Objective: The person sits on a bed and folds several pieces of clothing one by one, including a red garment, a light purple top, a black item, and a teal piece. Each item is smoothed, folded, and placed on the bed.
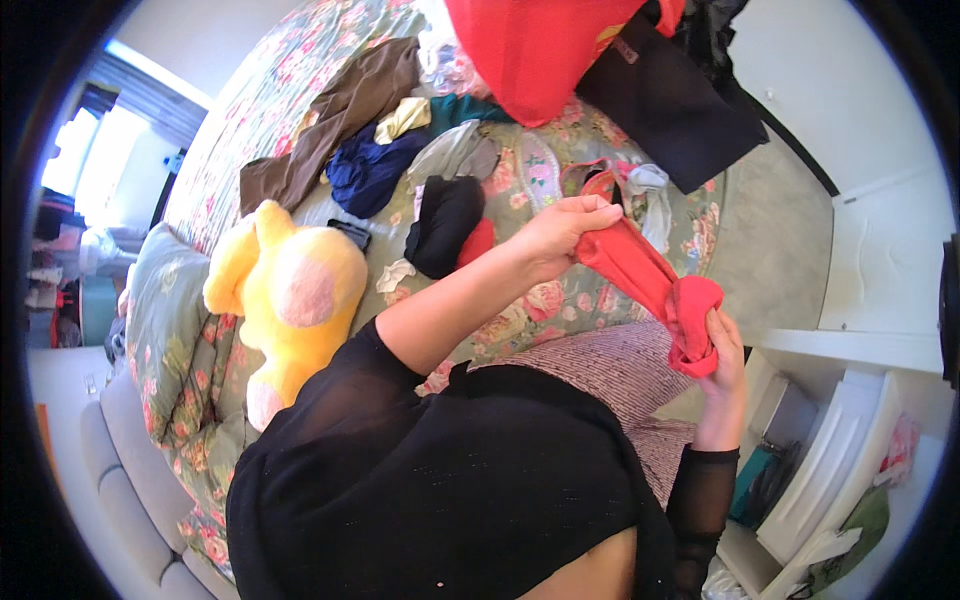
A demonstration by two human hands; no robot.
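A red sock (632, 268) is stretched between my two hands in front of my body, on the right side of the view. Closed fingers of my left hand (570, 232) pinch its upper end. My right hand (725, 352) grips the other end, where the red fabric is bunched and folded over. Some of the right fingers are hidden behind that bunch. Just beyond the left hand, small garments (645, 190) in grey and red lie on the floral bedspread (545, 300).
Across the bed lie brown trousers (345, 110), a navy garment (370, 170), a black garment (440, 225) and a large red bag (545, 50). A yellow plush toy (300, 290) sits at left beside a floral pillow (180, 320). An open drawer unit (820, 470) stands at lower right.
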